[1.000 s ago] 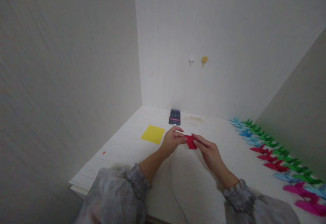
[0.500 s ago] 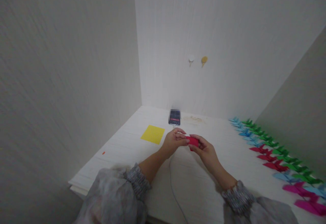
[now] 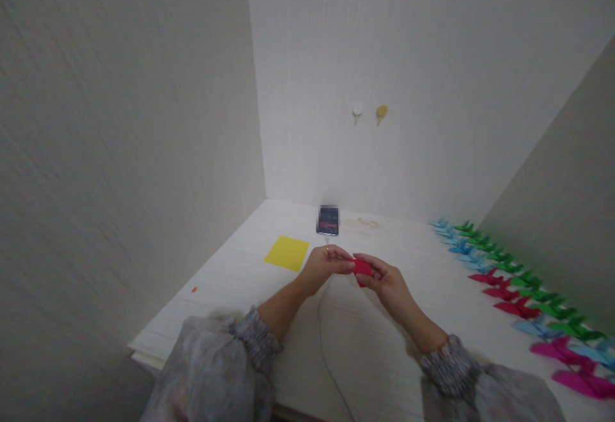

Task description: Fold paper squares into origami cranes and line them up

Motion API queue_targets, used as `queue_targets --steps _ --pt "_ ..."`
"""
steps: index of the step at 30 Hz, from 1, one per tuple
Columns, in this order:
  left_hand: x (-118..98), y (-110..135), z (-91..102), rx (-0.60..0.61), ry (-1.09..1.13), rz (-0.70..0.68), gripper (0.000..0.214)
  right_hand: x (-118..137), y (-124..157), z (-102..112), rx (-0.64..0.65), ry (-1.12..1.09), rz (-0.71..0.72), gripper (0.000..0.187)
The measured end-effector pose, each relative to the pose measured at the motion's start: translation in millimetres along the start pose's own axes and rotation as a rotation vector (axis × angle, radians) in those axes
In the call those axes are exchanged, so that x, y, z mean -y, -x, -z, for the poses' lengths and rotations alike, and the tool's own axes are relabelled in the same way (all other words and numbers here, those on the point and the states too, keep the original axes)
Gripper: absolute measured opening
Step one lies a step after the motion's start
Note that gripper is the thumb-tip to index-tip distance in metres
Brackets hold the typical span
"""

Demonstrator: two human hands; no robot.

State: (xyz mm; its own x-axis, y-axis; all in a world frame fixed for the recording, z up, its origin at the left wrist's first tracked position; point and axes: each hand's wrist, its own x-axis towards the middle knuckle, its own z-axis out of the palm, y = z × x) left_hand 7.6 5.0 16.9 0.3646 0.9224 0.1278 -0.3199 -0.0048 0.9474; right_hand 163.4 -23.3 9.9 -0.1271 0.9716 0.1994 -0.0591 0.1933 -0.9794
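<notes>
A small piece of folded red paper (image 3: pixel 362 267) is held between my two hands, above the middle of the white table. My left hand (image 3: pixel 325 268) pinches its left edge between thumb and fingers. On the other side, my right hand (image 3: pixel 388 282) grips the right part, thumb in front and fingers behind. My fingers cover parts of the paper, so its full folded shape is hidden. To the left of my left hand, a flat square of yellow paper (image 3: pixel 287 253) lies on the table.
A phone (image 3: pixel 328 220) leans near the back wall, its white cable (image 3: pixel 323 339) running toward me. Rows of folded paper birds, green (image 3: pixel 528 279), blue (image 3: pixel 464 247), red (image 3: pixel 502 292) and pink (image 3: pixel 562 351), line the right side. An orange scrap (image 3: pixel 194 289) lies at left. Two hooks (image 3: pixel 381 111) are on the wall.
Both hands keep hold of the red paper. My left fingers have closed in a little against its edge, and the view has shifted slightly.
</notes>
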Motion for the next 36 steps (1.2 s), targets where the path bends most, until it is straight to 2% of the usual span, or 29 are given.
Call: queue_targets --steps 8,15,21,28,31,36 --pt "2.5 -1.1 0.9 -0.061 0.025 0.040 0.027 -1.6 -1.0 0.6 0.019 -0.026 0.004 0.037" --pt "2.2 -1.2 1.4 -0.069 0.044 0.043 0.025 -5.1 -1.7 1.3 0.035 -0.039 -0.009 0.038" --pt "-1.1 -1.3 2.0 -0.042 0.052 0.014 0.031 -5.3 -1.0 1.0 0.027 -0.037 -0.012 0.037" --pt "-4.5 -5.1 5.4 -0.156 0.062 -0.019 0.035 -3.6 0.4 1.5 -0.006 -0.040 -0.031 0.040" --pt "-3.9 -3.5 2.5 -0.107 0.035 0.035 0.036 -2.7 -0.7 1.0 -0.015 -0.044 -0.020 0.039" --pt "0.2 -0.8 1.2 0.007 -0.004 0.062 0.051 -2.5 -1.1 -1.6 -0.020 -0.028 -0.017 0.038"
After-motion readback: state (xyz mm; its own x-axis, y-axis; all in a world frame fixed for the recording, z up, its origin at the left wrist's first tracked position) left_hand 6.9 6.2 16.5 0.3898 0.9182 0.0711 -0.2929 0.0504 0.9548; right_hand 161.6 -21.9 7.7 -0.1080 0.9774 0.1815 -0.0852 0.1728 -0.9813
